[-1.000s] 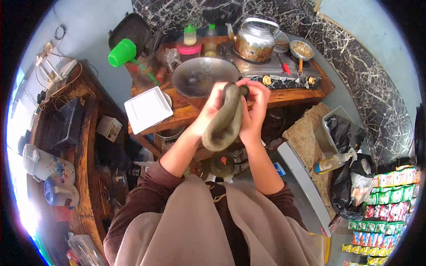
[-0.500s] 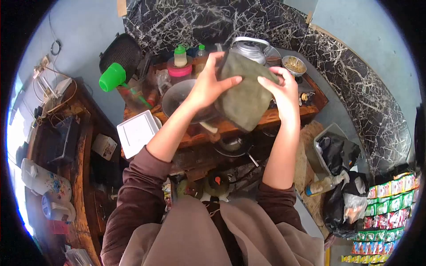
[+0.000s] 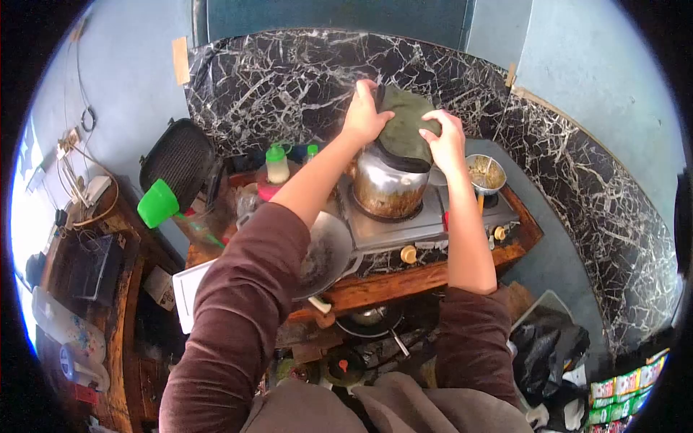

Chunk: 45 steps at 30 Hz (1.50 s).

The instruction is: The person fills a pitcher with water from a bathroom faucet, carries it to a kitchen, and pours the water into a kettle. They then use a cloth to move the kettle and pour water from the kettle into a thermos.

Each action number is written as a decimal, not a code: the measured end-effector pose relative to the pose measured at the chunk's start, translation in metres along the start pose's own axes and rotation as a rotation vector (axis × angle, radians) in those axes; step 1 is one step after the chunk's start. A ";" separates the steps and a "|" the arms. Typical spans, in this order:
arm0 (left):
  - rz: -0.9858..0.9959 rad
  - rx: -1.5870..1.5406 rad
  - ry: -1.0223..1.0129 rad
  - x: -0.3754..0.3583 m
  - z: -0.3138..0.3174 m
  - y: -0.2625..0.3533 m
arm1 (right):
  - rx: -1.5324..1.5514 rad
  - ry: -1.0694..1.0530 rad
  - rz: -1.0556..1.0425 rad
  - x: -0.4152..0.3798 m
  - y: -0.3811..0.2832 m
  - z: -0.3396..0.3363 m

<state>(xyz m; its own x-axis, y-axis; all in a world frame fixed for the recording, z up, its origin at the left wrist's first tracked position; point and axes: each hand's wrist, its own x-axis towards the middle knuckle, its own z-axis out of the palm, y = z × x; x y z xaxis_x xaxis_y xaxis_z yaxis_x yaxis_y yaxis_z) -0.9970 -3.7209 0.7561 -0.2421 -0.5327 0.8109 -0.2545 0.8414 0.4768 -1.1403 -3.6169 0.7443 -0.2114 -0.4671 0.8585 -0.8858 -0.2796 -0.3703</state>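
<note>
both hands [image 3: 404, 126] gripping cloth [image 3: 406, 130] (atop kettle [image 3: 386, 189])

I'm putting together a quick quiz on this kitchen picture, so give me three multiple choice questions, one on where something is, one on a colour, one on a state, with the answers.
1. Where is the cloth held?
A. Over the top of the kettle on the stove
B. Inside the wok
C. On the floor

2. What colour is the plastic mallet head at the left end of the counter?
A. Red
B. Green
C. Black

3. How is the cloth being handled?
A. Lying loose, untouched
B. Held by one hand only
C. Gripped by both hands

Answers:
1. A, since the grey-green cloth sits right above the metal kettle on the burner.
2. B, the mallet head is bright green.
3. C, the left hand and the right hand each have fingers closed on an edge of the cloth.
</note>
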 end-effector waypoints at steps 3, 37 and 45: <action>-0.053 0.118 -0.077 0.008 0.021 -0.019 | -0.094 -0.069 -0.073 0.006 0.035 0.027; 0.271 0.865 -0.709 0.025 0.064 -0.040 | -0.692 -0.619 -0.142 0.047 0.070 0.071; 0.472 1.036 -0.548 0.053 0.039 -0.006 | -0.691 -0.476 -0.226 0.066 0.037 0.037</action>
<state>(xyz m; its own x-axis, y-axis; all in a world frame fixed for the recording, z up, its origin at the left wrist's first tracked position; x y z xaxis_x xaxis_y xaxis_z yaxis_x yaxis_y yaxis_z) -1.0449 -3.7579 0.7831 -0.8012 -0.3777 0.4642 -0.5904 0.6256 -0.5100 -1.1714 -3.6891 0.7742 0.0587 -0.8063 0.5885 -0.9706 0.0917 0.2225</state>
